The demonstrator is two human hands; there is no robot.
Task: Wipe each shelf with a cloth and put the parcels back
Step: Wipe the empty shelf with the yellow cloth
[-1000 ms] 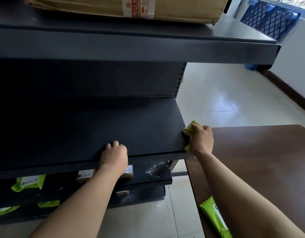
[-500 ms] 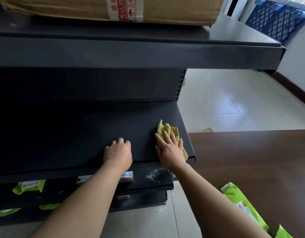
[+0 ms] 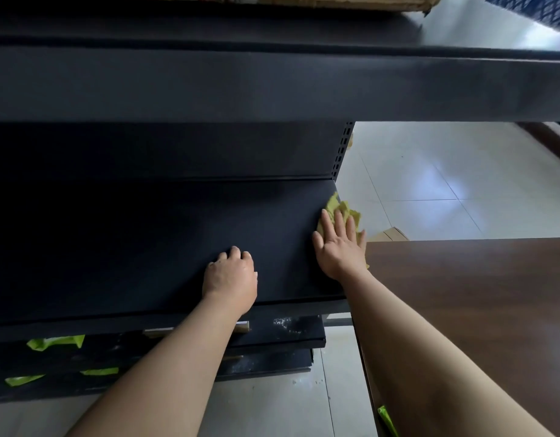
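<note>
green parcels (image 3: 54, 341) are lying below at left. the left hand (image 3: 231, 272) is resting on the shelf (image 3: 130, 247), fingers curled, holding nothing. the right hand (image 3: 340, 246), fingers straight, is pressing the cloth (image 3: 343, 208) onto the shelf's right end.

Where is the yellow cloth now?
In the head view, the yellow cloth lies at the right end of the dark shelf, under the flat right hand, near the brown table.
</note>
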